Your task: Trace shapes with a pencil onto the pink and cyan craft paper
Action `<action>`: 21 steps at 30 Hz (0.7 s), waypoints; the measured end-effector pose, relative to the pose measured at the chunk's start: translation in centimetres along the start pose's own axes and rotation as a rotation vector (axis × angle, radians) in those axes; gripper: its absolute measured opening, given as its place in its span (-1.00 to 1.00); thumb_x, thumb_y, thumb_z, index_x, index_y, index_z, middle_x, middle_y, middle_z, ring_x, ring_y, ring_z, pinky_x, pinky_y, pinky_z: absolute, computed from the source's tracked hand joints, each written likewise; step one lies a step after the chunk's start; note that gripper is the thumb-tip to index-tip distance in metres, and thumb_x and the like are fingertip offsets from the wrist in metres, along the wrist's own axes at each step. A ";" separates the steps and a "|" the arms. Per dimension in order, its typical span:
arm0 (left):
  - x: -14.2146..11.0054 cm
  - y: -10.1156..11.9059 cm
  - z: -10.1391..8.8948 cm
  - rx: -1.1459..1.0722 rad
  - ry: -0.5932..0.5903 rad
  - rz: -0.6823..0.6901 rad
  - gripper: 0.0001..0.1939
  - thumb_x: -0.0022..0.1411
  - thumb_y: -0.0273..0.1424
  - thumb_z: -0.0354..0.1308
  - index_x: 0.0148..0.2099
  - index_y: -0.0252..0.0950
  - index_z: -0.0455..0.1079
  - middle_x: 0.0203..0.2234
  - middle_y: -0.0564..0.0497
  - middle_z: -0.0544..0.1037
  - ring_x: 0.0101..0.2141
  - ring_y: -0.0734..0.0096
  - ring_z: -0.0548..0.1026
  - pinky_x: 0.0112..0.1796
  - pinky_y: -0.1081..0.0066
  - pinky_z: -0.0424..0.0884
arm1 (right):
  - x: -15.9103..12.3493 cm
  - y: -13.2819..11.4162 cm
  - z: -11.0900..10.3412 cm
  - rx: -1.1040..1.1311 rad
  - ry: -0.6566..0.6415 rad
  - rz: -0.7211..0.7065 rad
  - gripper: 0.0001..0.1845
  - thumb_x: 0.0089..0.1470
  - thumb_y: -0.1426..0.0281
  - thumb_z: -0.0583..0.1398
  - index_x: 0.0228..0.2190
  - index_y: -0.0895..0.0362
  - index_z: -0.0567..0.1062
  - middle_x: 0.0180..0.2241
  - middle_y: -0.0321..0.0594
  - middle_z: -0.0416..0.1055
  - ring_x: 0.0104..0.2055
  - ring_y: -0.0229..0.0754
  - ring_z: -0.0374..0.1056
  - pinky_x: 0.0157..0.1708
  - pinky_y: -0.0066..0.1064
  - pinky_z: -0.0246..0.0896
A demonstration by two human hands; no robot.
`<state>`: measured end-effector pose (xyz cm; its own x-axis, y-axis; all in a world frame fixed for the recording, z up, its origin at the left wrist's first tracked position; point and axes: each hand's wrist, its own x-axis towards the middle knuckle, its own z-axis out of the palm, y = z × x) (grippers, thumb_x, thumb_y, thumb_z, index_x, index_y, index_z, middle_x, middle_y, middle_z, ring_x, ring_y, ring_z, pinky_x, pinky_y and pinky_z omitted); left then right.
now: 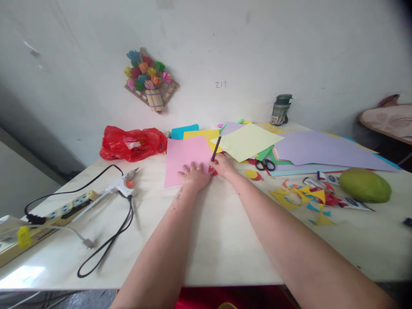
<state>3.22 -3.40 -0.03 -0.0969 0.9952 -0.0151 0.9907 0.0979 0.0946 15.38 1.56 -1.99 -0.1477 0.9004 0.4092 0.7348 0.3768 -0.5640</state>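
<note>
A pink sheet of paper (183, 156) lies flat on the table, and my left hand (194, 177) rests on its lower right part with fingers spread. My right hand (224, 166) is beside it at the sheet's right edge, fingers closed round a dark pencil (216, 148) that points up and away. Its lower tip is hidden by the fingers. Something small and red (212, 171) shows between the two hands, partly covered. Yellow and pale green sheets (249, 140) lie just behind.
Black-handled scissors (265, 165), paper scraps (298, 195), glue tubes (355, 203) and a green mango-like fruit (365, 184) lie to the right. A red plastic bag (133, 143), a glue gun (124, 184) with looped cable and a power strip (64, 210) are left. A bottle (281, 110) stands behind.
</note>
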 end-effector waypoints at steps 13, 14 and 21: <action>0.1 -0.1 0.1 -0.035 0.014 0.004 -0.23 0.01 0.18 -0.33 0.19 -0.09 0.03 0.20 -0.05 -0.03 0.14 -0.22 -0.15 -0.02 -0.18 -0.14 | -0.2 -0.5 -0.6 -0.029 -0.006 0.067 -0.77 -0.03 0.26 0.14 -0.39 0.16 0.47 -0.35 -0.19 0.42 -0.32 -0.28 0.31 -0.37 -0.52 0.13; 0.1 -0.1 0.1 -0.036 0.014 0.003 -0.22 0.01 0.18 -0.33 0.19 -0.09 0.03 0.20 -0.05 -0.03 0.14 -0.22 -0.15 -0.02 -0.18 -0.14 | -0.2 -0.5 -0.5 -0.031 -0.002 0.066 -0.77 -0.03 0.26 0.14 -0.40 0.16 0.47 -0.36 -0.19 0.42 -0.32 -0.28 0.31 -0.36 -0.52 0.13; 0.2 -0.2 0.2 -0.038 0.013 0.011 -0.20 0.00 0.20 -0.35 0.19 -0.08 0.01 0.20 -0.04 -0.06 0.14 -0.22 -0.16 -0.02 -0.18 -0.15 | 0.1 0.0 -0.1 -0.045 0.033 0.057 -0.67 -0.02 0.14 0.08 -0.44 0.14 0.46 -0.37 -0.20 0.42 -0.33 -0.26 0.31 -0.37 -0.50 0.12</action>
<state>3.00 -3.22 -0.27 -0.0874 0.9962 -0.0012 0.9874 0.0867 0.1326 15.42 1.58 -1.88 -0.0834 0.9119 0.4018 0.7707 0.3147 -0.5541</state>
